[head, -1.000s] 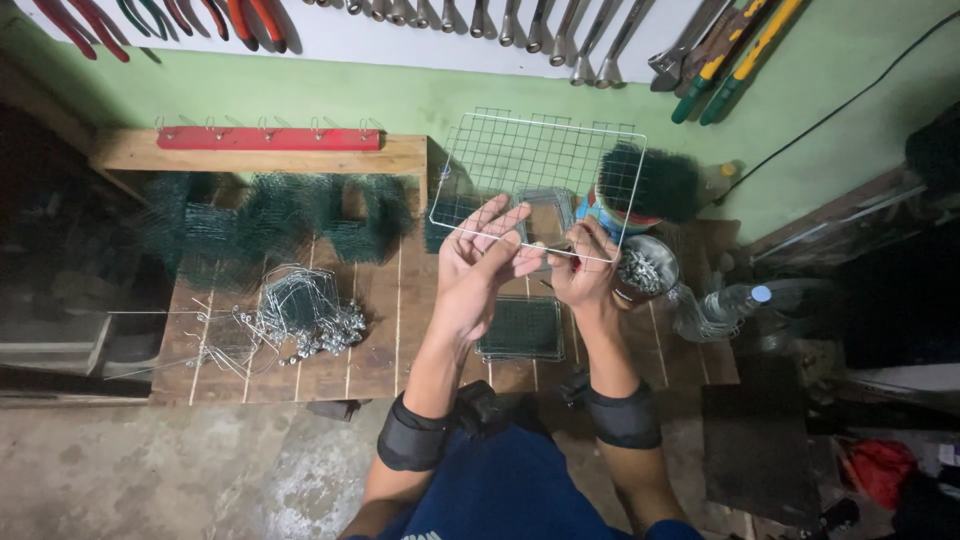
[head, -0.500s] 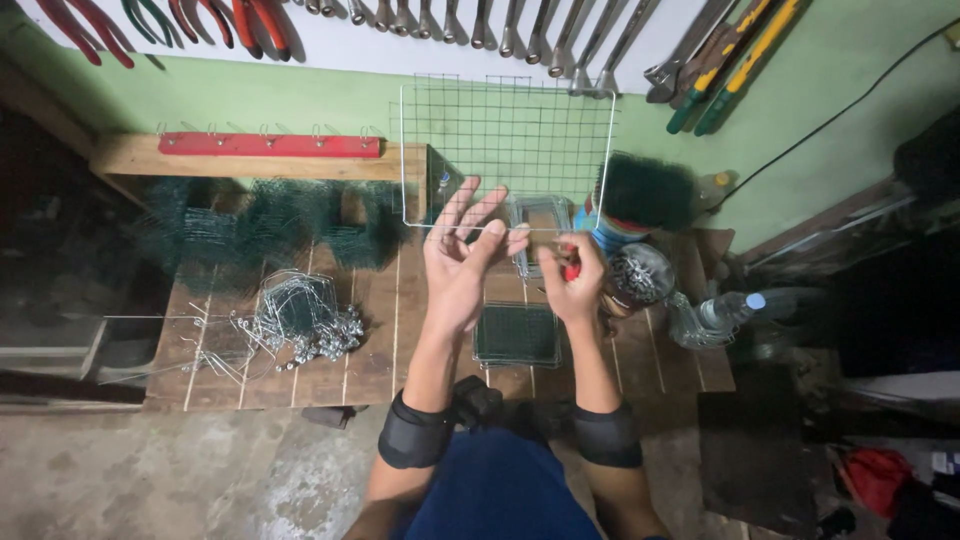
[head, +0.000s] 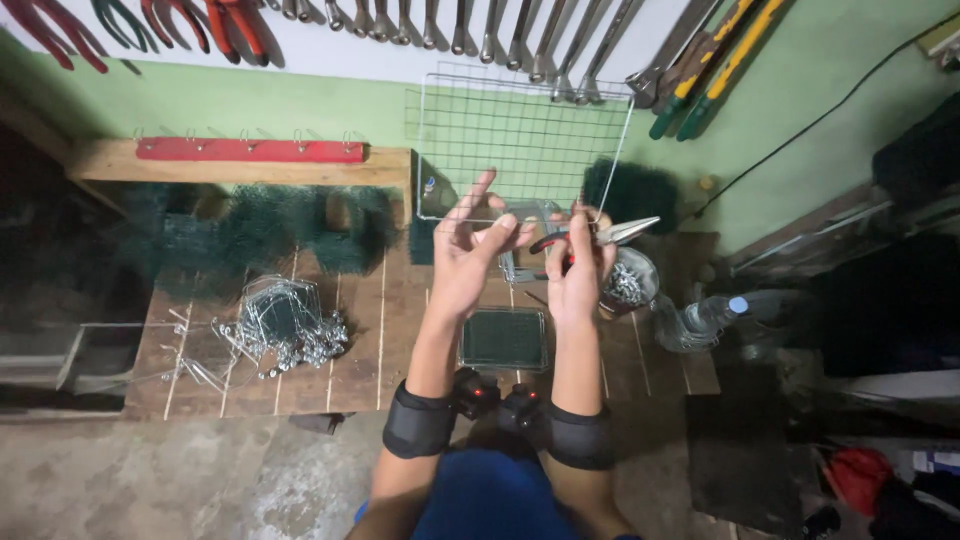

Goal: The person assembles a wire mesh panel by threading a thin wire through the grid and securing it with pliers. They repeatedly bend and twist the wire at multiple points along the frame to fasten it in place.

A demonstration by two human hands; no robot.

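Square panel of silver wire mesh (head: 520, 135) held upright over the slatted wooden workbench (head: 380, 330), lower edge at the hands, upper edge up against the row of hanging metal tools (head: 480, 25) on the white wall strip.

Left hand (head: 470, 250) at the panel's lower edge, left part; fingers spread and raised, thumb and fingertips touching the bottom wire. Whether actually pinching the wire or only steadying it: cannot tell.

Right hand (head: 578, 265) just right of the left, at the same lower edge, closed around red-handled pliers (head: 600, 238); silver nose pointing right, away from the panel. Pliers' jaws appear pressed together; nothing seen between them.

Directly below the panel, nearer the body: small flat rectangle of dark green mesh (head: 503, 338) lying on the bench between the forearms. Below and right of the panel: round metal tin of small silver clips (head: 628, 283), just beside the right hand. Farther right of it, clear plastic bottle with blue cap (head: 700, 320) lying on its side.

Well left of the panel: tangled heap of silver wire pieces (head: 280, 330) on the bench; above that, bundles of dark green netting (head: 260, 225) and a red hook rail (head: 250, 150).

Black wrist straps on both forearms.
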